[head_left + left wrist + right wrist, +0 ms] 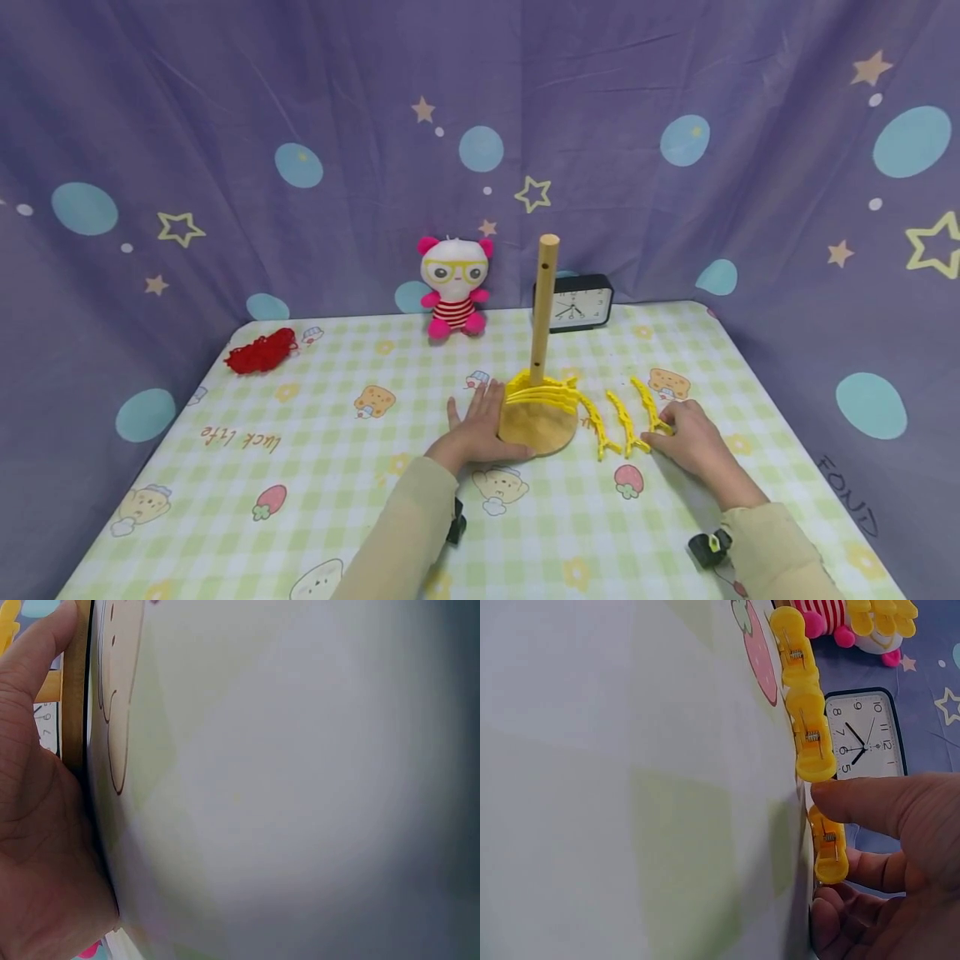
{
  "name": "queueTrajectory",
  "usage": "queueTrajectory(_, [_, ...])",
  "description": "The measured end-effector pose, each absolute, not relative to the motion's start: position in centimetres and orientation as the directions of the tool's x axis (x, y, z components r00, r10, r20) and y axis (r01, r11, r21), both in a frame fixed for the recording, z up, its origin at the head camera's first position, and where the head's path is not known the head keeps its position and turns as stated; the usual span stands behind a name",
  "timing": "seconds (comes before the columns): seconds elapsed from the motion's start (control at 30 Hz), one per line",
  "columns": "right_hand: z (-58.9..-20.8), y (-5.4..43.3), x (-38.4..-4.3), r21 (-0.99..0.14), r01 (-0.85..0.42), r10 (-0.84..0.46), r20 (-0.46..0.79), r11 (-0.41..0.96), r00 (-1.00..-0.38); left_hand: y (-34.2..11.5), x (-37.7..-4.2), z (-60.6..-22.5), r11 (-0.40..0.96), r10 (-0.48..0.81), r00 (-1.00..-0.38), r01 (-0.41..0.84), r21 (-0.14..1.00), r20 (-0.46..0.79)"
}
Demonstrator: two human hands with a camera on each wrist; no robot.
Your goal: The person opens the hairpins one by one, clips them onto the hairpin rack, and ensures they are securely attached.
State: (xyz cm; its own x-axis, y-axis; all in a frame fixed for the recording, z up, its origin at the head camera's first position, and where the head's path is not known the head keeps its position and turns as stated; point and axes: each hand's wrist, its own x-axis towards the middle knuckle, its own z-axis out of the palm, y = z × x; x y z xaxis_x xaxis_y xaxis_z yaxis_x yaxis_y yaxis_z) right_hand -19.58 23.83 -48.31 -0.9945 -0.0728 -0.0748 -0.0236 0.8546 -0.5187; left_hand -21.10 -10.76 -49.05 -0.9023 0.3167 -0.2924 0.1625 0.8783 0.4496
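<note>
Yellow clip (647, 402): prob. lightwt., stiff plastic; grip forked end. R hand (693, 439) pinches it there; L hand (478, 429) spread against wooden base (538, 431).

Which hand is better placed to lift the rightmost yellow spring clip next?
Probably the right hand: its thumb and fingers are at the near end of the rightmost yellow spring clip. The left hand is farther off, touching the round wooden base.

Wooden post (543, 308) hides part of the clock (585, 304).
Left wrist view crops my left hand (37, 825), blurs the tablecloth (300, 787); right wrist view crops my right hand (926, 859) and, up top, the plush toy (829, 616).
</note>
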Motion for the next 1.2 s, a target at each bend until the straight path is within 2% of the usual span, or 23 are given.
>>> queueTrajectory(0.33, [-48.0, 23.8, -19.3, -0.624, 0.041, 0.032, -0.026, 0.78, -0.999, -10.8, -21.5, -49.9, 0.884, 0.308, -0.905, 0.158, 0.44, -0.294])
queueTrajectory(0.43, [-47.7, 23.5, -19.1, -0.662, 0.043, 0.09, 0.036, 0.748, -0.995, -10.8, -21.4, -49.7, 0.884, 0.313, -0.903, 0.162, 0.439, -0.296])
queueTrajectory(0.53, [-47.2, 23.0, -19.0, -0.694, -0.005, 0.114, 0.125, 0.72, -0.986, -10.8, -21.4, -49.7, 0.878, 0.318, -0.903, 0.166, 0.449, -0.288])
queueTrajectory(0.73, [-45.7, 21.5, -18.6, -0.706, -0.169, 0.034, 0.264, 0.688, -0.964, -10.8, -21.7, -50.1, 0.887, 0.308, -0.902, 0.157, 0.433, -0.302])
queueTrajectory(0.97, [-44.5, 19.6, -18.5, -0.622, -0.319, -0.062, 0.398, 0.715, -0.915, -10.9, -21.9, -50.4, 0.883, 0.308, -0.905, 0.158, 0.442, -0.292])
queueTrajectory(1.2, [-44.5, 18.2, -18.8, -0.563, -0.379, -0.114, 0.448, 0.734, -0.887, -10.9, -21.4, -49.5, 0.881, 0.316, -0.903, 0.166, 0.442, -0.29])
